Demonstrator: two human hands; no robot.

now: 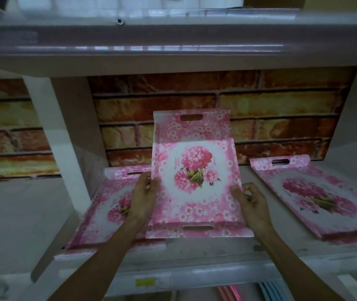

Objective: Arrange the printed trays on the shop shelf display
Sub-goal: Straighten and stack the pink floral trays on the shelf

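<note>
A pink tray printed with flowers (pixel 194 183) sits in the middle of the shelf (pixel 205 248), its far handle end raised against the brick-pattern back wall. My left hand (pixel 143 196) grips its left rim and my right hand (pixel 251 203) pinches its right rim. A second matching tray (pixel 99 209) lies flat to the left, partly under the middle one and overhanging the shelf's front edge. A third matching tray (pixel 316 196) lies flat at the right, apart from the others.
A white upright post (pixel 64 148) stands left of the trays. An upper shelf (pixel 151 46) hangs close overhead with white goods on it. Below the shelf edge, pink and blue items (pixel 260 292) and a yellow price label (pixel 145 282) show.
</note>
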